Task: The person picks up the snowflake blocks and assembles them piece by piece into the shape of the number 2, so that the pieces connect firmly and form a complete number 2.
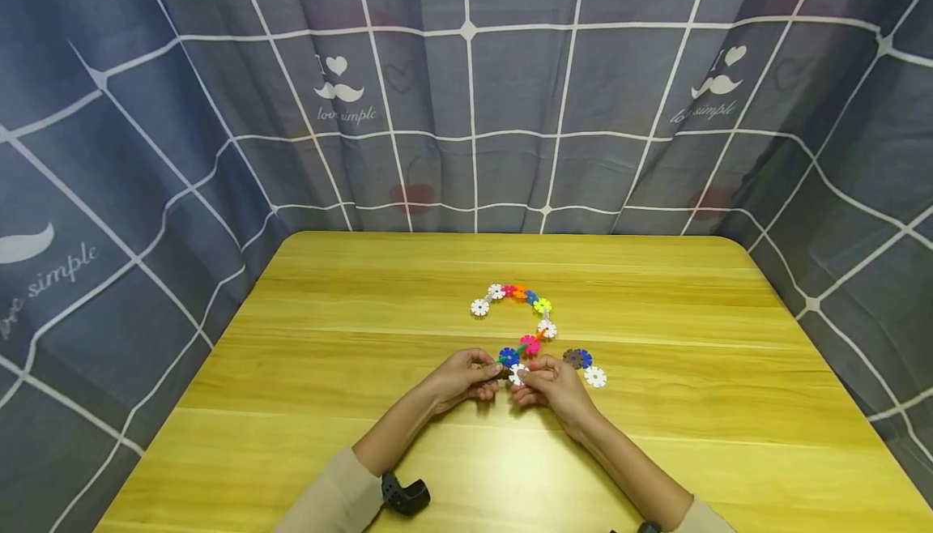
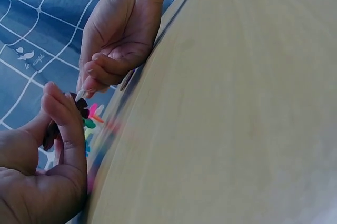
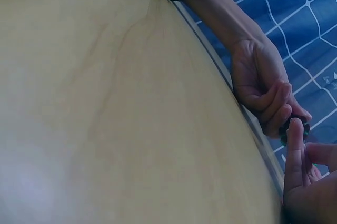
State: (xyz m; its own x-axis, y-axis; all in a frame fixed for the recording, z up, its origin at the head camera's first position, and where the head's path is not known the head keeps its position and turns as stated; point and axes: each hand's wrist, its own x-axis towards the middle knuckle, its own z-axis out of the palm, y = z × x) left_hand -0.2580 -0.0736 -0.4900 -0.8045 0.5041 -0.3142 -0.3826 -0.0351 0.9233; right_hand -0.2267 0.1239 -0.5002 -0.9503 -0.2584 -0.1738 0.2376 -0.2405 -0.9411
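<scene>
A curved chain of notched plastic snowflake discs lies on the table, from a white end disc (image 1: 479, 307) round to a pink disc (image 1: 530, 344) and a blue disc (image 1: 509, 356). My left hand (image 1: 462, 377) pinches a dark brown disc (image 2: 82, 107) just below the blue one, between thumb and fingers. From the other side my right hand (image 1: 560, 389) pinches a white disc (image 1: 518, 375) by its edge. Both discs meet between my fingertips, the white one edge-on to the brown in the left wrist view. Fingers partly hide the brown disc.
Right of the chain lie a brown disc (image 1: 573, 359), a blue disc (image 1: 585, 358) and another white disc (image 1: 595, 377), close together. The wooden table (image 1: 350, 298) is bordered by a grey checked curtain (image 1: 408, 95) at the back and sides.
</scene>
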